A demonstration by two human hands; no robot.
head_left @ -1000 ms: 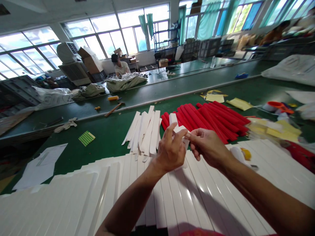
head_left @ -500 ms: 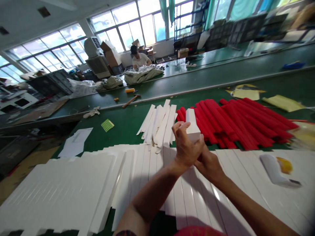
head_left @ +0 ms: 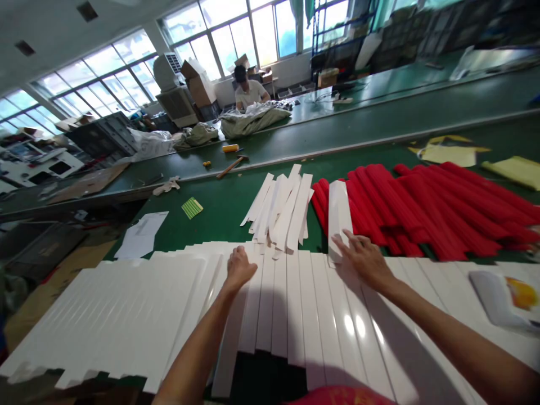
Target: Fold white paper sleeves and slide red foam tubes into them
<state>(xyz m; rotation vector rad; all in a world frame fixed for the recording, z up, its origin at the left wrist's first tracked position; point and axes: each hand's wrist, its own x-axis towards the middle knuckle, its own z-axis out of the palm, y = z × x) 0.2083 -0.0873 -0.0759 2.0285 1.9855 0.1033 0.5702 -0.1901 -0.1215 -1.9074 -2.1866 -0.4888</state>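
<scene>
A wide spread of flat white strips (head_left: pixel 295 315) lies overlapped on the green table in front of me. My left hand (head_left: pixel 238 268) rests on the far ends of the strips near the middle, fingers curled down onto them. My right hand (head_left: pixel 364 257) lies flat with spread fingers on the near end of one white strip (head_left: pixel 338 209) that lies across the red tubes (head_left: pixel 426 205). Beyond my left hand sits a small loose fan of white strips (head_left: pixel 282 205). Neither hand grips anything.
A green checked sheet (head_left: pixel 192 207) and a white paper (head_left: pixel 141 235) lie at left on the green table (head_left: pixel 219 211). Yellow sheets (head_left: pixel 449 149) lie at far right, a white-and-yellow tool (head_left: pixel 504 295) near right. Another person (head_left: pixel 248 90) works at the far bench.
Both hands held one folded white strip up in front of me; now it lies on the red tubes under my right hand, and my left hand has dropped onto the spread strips.
</scene>
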